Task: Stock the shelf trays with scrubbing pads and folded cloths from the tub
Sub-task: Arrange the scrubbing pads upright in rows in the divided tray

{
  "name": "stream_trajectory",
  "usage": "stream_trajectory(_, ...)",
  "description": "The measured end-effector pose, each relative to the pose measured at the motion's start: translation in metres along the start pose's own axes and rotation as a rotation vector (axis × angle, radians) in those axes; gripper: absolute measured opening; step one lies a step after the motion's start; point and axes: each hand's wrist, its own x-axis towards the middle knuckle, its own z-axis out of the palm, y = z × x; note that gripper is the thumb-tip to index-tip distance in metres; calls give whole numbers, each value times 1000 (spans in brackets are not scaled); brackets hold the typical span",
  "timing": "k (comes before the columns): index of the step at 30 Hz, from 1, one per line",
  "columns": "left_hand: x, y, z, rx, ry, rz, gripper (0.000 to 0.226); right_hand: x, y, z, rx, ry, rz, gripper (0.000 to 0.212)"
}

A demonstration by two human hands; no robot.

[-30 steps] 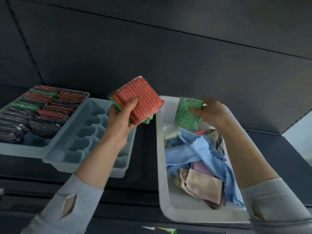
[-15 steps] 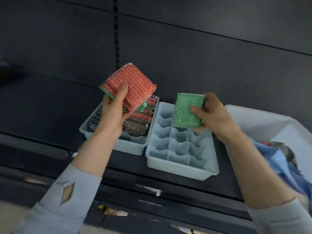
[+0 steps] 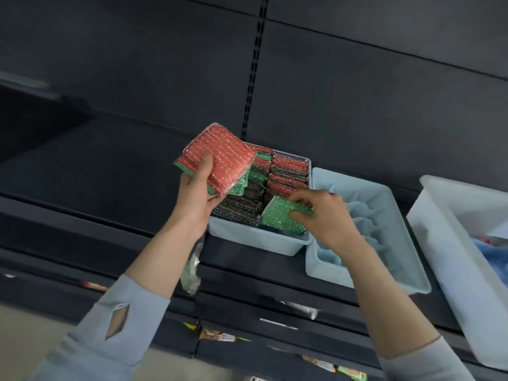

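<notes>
Gripping a stack of red and green wrapped scrubbing pads (image 3: 220, 163), the left hand (image 3: 196, 199) holds it above the pale blue pad-filled shelf tray (image 3: 255, 239). The right hand (image 3: 327, 215) fingers pinch a single green sparkly scrubbing pad (image 3: 280, 217) at that tray's front corner, beside the pale blue divided tray (image 3: 390, 215); the white plastic tub (image 3: 450, 243) sits right.
</notes>
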Motion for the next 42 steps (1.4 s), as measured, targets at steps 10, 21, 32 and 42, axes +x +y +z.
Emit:
stream_trajectory(10, -3, 4, 6, -33, -89, -39, 55, 2, -21, 30, -334, -30, -13, 30)
stream_trajectory(21, 1, -8, 17, 26, -40, -44, 48, 19, -6, 13, -288, 261, -91, 29)
stream_trajectory(32, 2, -13, 15, 30, -8, -27, 51, 22, 8, 41, -315, 159, -309, 25)
stream_trajectory(42, -9, -4, 17, -38, -115, -61, 38, 35, -9, 26, 277, 163, -62, 21)
